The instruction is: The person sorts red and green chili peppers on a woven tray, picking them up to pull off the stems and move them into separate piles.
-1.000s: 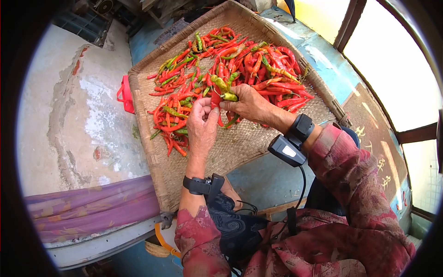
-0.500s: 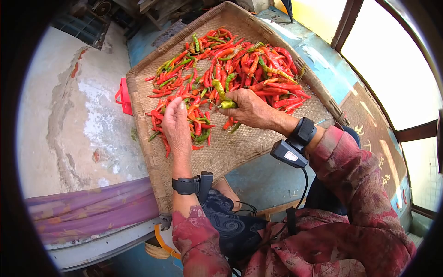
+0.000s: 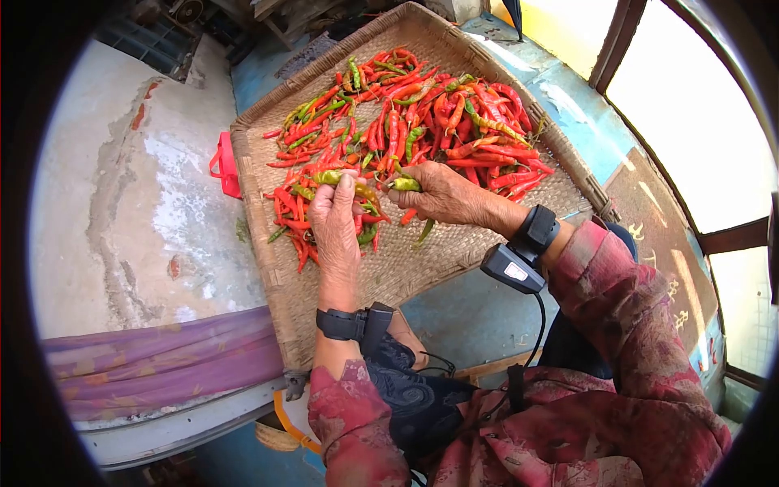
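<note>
— Which chilies do the hands hold?
— I see the left hand (image 3: 337,227) pinching a greenish chili (image 3: 327,176) over the middle of the woven tray (image 3: 422,260). The right hand (image 3: 442,193) is closed on a small green chili (image 3: 405,184) just beside it.
— And around them?
— The chili pile (image 3: 454,122) covers the tray's far half.

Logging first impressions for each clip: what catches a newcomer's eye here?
A heap of red and green chili peppers fills the far half of a flat woven straw tray. Before it, the left hand pinches a long green chili, the right hand a short green chili.
</note>
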{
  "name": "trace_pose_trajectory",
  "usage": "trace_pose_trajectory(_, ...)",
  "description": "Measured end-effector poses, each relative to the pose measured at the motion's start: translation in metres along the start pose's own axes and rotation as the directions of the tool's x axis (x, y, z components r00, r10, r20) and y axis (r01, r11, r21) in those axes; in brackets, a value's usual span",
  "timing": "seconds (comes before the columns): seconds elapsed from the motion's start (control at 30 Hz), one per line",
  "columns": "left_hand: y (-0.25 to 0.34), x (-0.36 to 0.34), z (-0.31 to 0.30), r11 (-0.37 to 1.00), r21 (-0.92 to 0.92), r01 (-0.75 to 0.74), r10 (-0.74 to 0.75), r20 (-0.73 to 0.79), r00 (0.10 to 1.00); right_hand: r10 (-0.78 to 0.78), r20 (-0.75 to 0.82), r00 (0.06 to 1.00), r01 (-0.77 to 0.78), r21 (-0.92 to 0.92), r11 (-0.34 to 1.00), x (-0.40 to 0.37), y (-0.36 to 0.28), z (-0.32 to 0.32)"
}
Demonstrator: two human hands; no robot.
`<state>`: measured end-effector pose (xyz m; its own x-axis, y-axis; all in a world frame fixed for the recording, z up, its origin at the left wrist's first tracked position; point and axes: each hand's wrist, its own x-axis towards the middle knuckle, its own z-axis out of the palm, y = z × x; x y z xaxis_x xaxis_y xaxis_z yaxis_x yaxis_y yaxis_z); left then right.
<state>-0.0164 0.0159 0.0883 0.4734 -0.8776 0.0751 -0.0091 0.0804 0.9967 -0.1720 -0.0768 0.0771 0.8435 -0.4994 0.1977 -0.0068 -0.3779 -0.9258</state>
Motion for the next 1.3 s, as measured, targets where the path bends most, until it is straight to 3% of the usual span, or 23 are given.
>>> trace_pose_trajectory(0.07, -0.004, 0.012, -0.027, 0.999, -0.034, 0.033, -0.039, -0.201, 0.979, 0.287, -0.01, 0.958, -0.284, 0.097, 0.954, 0.0, -0.014, -0.006)
trace_pose_trajectory(0.1, -0.006, 0.016, -0.04, 0.997, -0.063, 0.041, -0.055, -0.234, 0.971, 0.329, -0.002, 0.944, -0.324, 0.17, 0.931, 0.003, -0.007, -0.005)
trace_pose_trajectory(0.3, -0.006, 0.021, -0.077, 0.986, -0.164, 0.025, -0.099, -0.463, 0.881, 0.348, 0.032, 0.937, -0.334, 0.38, 0.863, 0.003, 0.002, -0.005)
trace_pose_trajectory(0.43, 0.003, 0.01, -0.049, 0.998, -0.041, 0.053, -0.065, -0.375, 0.925, 0.337, 0.034, 0.941, -0.316, 0.448, 0.836, 0.006, -0.001, -0.001)
trace_pose_trajectory(0.47, 0.004, 0.006, -0.04, 0.996, 0.019, 0.09, -0.084, -0.19, 0.978, 0.319, 0.037, 0.947, -0.301, 0.448, 0.842, 0.007, 0.0, 0.0)
trace_pose_trajectory(0.53, 0.004, -0.001, -0.018, 0.98, 0.14, 0.142, -0.16, 0.128, 0.979, 0.3, 0.043, 0.953, -0.287, 0.449, 0.846, 0.009, 0.004, 0.004)
trace_pose_trajectory(0.6, 0.0, -0.012, 0.004, 0.931, 0.364, -0.005, -0.088, 0.239, 0.967, 0.293, 0.031, 0.956, -0.277, 0.429, 0.86, 0.012, 0.008, 0.008)
trace_pose_trajectory(0.7, 0.004, -0.019, 0.017, 0.908, 0.417, -0.034, -0.054, 0.197, 0.979, 0.324, 0.019, 0.946, -0.31, 0.344, 0.886, 0.012, 0.012, 0.008)
trace_pose_trajectory(0.8, 0.005, -0.018, 0.017, 0.895, 0.443, 0.052, -0.151, 0.19, 0.97, 0.264, 0.05, 0.963, -0.263, 0.381, 0.886, 0.01, 0.012, 0.008)
trace_pose_trajectory(0.87, 0.005, -0.02, 0.018, 0.791, 0.61, -0.041, -0.103, 0.199, 0.975, 0.232, 0.031, 0.972, -0.23, 0.3, 0.926, 0.008, 0.012, 0.005)
trace_pose_trajectory(0.9, 0.002, -0.021, 0.018, 0.791, 0.61, -0.041, -0.104, 0.201, 0.974, 0.2, 0.012, 0.98, -0.198, 0.217, 0.956, 0.006, 0.009, 0.003)
trace_pose_trajectory(0.97, -0.005, -0.021, 0.018, 0.702, 0.662, -0.261, 0.09, 0.282, 0.955, 0.221, 0.0, 0.975, -0.218, 0.16, 0.963, 0.005, 0.005, -0.001)
trace_pose_trajectory(1.03, 0.0, -0.022, 0.022, 0.713, 0.657, -0.246, 0.09, 0.263, 0.961, 0.239, -0.011, 0.971, -0.237, 0.102, 0.966, 0.003, 0.001, -0.002)
trace_pose_trajectory(1.1, 0.0, -0.022, 0.024, 0.724, 0.65, -0.232, 0.089, 0.246, 0.965, 0.249, 0.021, 0.968, -0.244, 0.289, 0.926, 0.001, -0.002, -0.002)
trace_pose_trajectory(1.17, -0.002, -0.02, 0.019, 0.781, 0.619, -0.077, -0.024, 0.154, 0.988, 0.274, 0.051, 0.96, -0.274, 0.347, 0.897, 0.002, 0.002, -0.004)
trace_pose_trajectory(1.23, 0.002, -0.016, 0.011, 0.81, 0.584, -0.048, -0.011, 0.097, 0.995, 0.285, 0.074, 0.956, -0.284, 0.486, 0.826, 0.002, 0.002, -0.004)
trace_pose_trajectory(1.3, 0.007, -0.01, -0.003, 0.863, 0.505, -0.022, 0.034, -0.013, 0.999, 0.319, 0.066, 0.945, -0.307, 0.508, 0.805, 0.003, 0.004, -0.009)
